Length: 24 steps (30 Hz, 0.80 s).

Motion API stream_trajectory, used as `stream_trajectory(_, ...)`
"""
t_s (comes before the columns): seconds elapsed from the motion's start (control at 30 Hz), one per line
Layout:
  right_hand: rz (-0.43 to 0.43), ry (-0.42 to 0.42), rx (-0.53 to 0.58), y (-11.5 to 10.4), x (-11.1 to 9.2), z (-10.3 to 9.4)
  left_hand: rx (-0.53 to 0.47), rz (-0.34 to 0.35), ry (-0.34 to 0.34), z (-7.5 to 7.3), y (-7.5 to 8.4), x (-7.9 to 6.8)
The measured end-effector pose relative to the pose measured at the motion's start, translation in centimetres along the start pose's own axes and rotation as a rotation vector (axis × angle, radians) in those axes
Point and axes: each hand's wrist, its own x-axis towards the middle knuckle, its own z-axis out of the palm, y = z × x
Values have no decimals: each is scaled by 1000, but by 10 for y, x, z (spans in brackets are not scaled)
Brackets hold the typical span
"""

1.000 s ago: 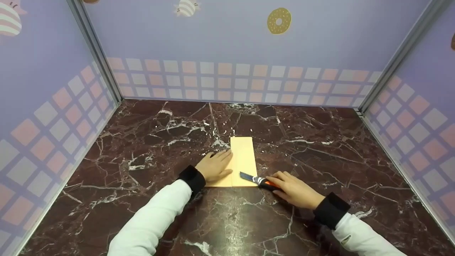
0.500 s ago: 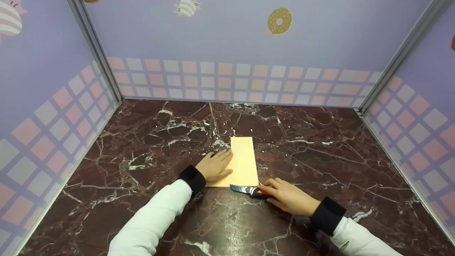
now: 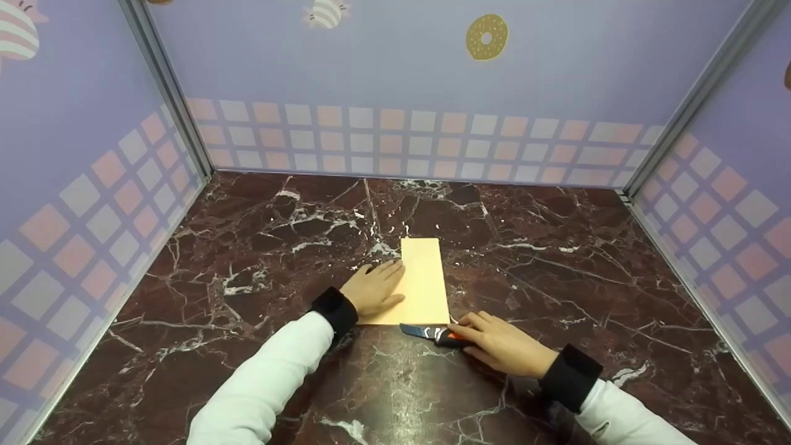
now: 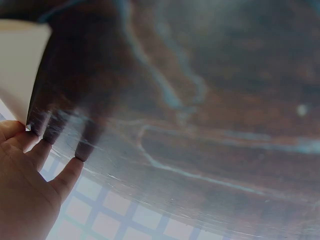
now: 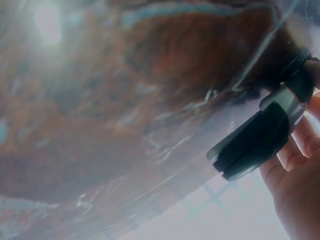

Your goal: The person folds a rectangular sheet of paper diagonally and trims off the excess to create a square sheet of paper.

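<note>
left hand (image 3: 372,292) on yellow board (image 3: 425,278), fingers apart; right hand (image 3: 503,346) fingers clamped round knife (image 3: 440,335); weak hold-down could let board slip

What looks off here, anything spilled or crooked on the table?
Only white specks on the dark tabletop beyond the yellow sheet: scattered like crumbs, though they could be stone pattern. Otherwise nothing stands out: the left hand rests on the sheet, and the right hand holds the utility knife.
</note>
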Motion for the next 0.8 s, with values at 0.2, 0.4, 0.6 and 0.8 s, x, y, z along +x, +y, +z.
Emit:
stream_trajectory(0.2, 10, -8, 3, 0, 0, 0, 1, 3, -1, 2, -1, 1)
stream_trajectory(0.4, 29, -23, -3, 0, -3, -2, 8, 1, -9, 3, -2, 3)
stream_trajectory(0.6, 37, -30, -5, -4, -8, -5, 14, -13, -15, 4, -2, 4)
stream_trajectory(0.8, 63, -21, -23, -8, -14, -7, 6, -37, -37, 3, 0, 3)
